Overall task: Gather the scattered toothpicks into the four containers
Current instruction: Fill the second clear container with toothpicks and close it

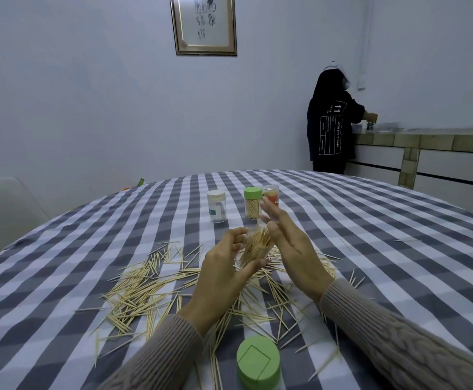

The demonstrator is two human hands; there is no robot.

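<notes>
Head view looks down, close above table

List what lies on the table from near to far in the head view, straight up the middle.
Green lid → scattered toothpicks → clear container full of toothpicks, held in the left hand with the right hand beside it → white-lidded jar and green-lidded jar, side by side.

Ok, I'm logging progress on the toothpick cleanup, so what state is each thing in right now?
left hand: holds the clear container, tilted.
right hand: fingers straight, beside the bundle.
clear container: uncapped, packed with toothpicks.
green lid: off, lying on the table.
white-capped jar: upright, capped, nearly empty.
green-capped jar: upright, capped, full.
red-labelled jar: upright, full.
scattered toothpicks: loose on the cloth.
</notes>
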